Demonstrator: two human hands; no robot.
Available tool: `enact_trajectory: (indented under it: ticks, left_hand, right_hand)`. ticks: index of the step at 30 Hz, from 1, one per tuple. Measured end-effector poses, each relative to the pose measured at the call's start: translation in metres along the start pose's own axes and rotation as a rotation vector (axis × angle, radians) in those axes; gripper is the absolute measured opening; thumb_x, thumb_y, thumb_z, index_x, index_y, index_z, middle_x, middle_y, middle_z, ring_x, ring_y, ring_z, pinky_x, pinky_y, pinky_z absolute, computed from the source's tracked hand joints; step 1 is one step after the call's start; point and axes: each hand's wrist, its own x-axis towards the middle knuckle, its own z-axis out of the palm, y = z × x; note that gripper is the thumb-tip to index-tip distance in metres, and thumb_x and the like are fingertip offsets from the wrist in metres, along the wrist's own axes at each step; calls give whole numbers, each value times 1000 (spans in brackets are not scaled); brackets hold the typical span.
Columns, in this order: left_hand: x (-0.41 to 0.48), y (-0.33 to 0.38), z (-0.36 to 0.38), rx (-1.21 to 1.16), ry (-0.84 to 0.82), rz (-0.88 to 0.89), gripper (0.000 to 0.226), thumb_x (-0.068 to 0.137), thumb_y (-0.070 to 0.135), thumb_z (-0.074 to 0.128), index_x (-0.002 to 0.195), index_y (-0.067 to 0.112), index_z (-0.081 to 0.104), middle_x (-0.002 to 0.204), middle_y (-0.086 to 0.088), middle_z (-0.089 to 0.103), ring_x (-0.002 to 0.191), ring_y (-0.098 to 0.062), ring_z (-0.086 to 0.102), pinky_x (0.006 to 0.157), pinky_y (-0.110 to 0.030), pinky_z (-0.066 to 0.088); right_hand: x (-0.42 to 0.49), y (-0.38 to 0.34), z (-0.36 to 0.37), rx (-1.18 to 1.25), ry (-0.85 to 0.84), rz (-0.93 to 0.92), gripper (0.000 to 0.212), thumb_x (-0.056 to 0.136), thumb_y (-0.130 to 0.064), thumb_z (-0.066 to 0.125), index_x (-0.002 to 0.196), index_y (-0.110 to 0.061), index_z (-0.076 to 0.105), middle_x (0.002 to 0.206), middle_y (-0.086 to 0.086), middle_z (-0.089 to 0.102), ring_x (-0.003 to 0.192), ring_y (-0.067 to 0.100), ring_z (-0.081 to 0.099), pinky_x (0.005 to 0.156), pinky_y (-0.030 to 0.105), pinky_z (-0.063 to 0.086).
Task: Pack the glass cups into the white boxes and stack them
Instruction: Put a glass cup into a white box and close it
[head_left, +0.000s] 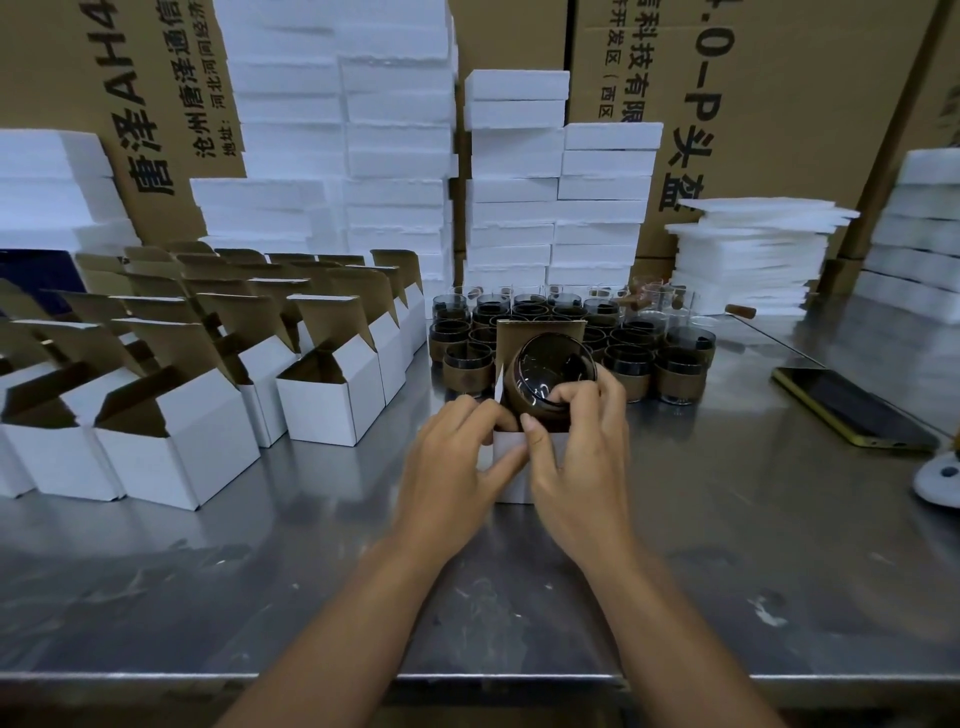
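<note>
- Glass cup (550, 371) with brown sleeve, gripped in right hand (582, 452); fingers curled over rim and side, thumb low on the sleeve.
- Cup tilted, mouth toward the camera, partly inside the open top of a white box (511, 488); base hidden.
- Left hand (457, 447) holding that box: thumb across the front face, fingers curled at the top left edge.
- Lid flap (540, 330) upright behind the cup, brown inner side showing.
- Box on the metal table (727, 519), near its middle, just in front of a cluster of sleeved glass cups (631, 358).
- Rows of open white boxes (322, 408) at left, flaps up.
- Foam slab stacks (395, 156) and printed cardboard cartons (779, 104) along the back.
- Phone (852, 410) flat on the table at right, well apart from both hands.
</note>
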Motion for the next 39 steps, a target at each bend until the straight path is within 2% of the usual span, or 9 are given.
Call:
enact_trajectory:
  ticks: [4, 14, 20, 23, 25, 29, 32, 35, 39]
  left_hand:
    - [0, -1, 0, 10, -7, -13, 11, 81, 21, 70, 83, 15, 61, 76, 10, 44, 69, -6, 41, 63, -21, 31]
    - [-4, -1, -3, -54, -21, 2, 17, 83, 37, 63, 94, 25, 59, 79, 10, 49, 74, -3, 45, 67, -22, 39]
    - [0, -1, 0, -372, 59, -229, 20, 90, 38, 49, 108, 46, 47, 94, 5, 51, 91, -4, 52, 76, -10, 40]
    - [1, 1, 0, -444, -46, -340, 20, 94, 44, 40, 99, 43, 59, 106, 10, 49, 99, 11, 48, 79, 1, 34]
    - [0, 2, -1, -468, -89, -371, 30, 87, 52, 35, 97, 41, 61, 107, 14, 47, 99, 12, 48, 79, 0, 33]
    - [1, 1, 0, -478, -106, -424, 18, 94, 35, 46, 91, 37, 64, 104, 16, 48, 91, 15, 48, 75, -15, 42]
    - [2, 0, -1, -489, -83, -418, 18, 94, 19, 51, 89, 31, 62, 103, 10, 50, 86, 17, 50, 72, -2, 37]
    - [4, 0, 0, -567, -62, -460, 20, 92, 12, 53, 95, 30, 48, 105, 9, 50, 84, 20, 50, 69, 2, 36]
    - [5, -5, 2, -684, -62, -508, 44, 93, 12, 52, 115, 48, 38, 117, 14, 47, 92, 22, 49, 74, -2, 41]
  right_hand:
    - [3, 0, 1, -100, -2, 18, 22, 87, -34, 53, 90, -12, 53, 130, 13, 44, 118, 29, 46, 94, 41, 37]
    - [1, 4, -2, -56, -158, 54, 35, 94, -36, 35, 80, -14, 59, 148, 7, 32, 135, 15, 28, 109, 48, 27]
    - [7, -6, -6, 380, 116, 264, 22, 98, -22, 38, 117, -26, 48, 130, 0, 49, 111, -13, 44, 87, -1, 30]
    - [13, 2, -6, 574, 0, 611, 34, 97, -20, 48, 131, -23, 43, 130, -6, 51, 102, -10, 50, 81, 4, 36]
    - [15, 8, -4, 599, -78, 692, 41, 95, -18, 50, 135, -21, 42, 109, -22, 53, 83, -22, 52, 66, -2, 36]
    - [15, 5, -5, 574, -128, 701, 48, 92, -9, 49, 137, -24, 43, 97, -22, 53, 67, -24, 52, 53, 0, 39]
    - [14, 2, -6, 582, -130, 668, 53, 90, -9, 48, 134, -38, 43, 97, -14, 62, 70, -15, 57, 55, 3, 41]
    - [15, 3, -6, 601, -133, 631, 60, 88, -5, 47, 123, -54, 43, 66, -24, 59, 57, -11, 52, 54, 3, 39]
    - [17, 6, -6, 674, -122, 643, 48, 86, -1, 49, 98, -46, 59, 71, -21, 65, 68, -4, 58, 63, 13, 47]
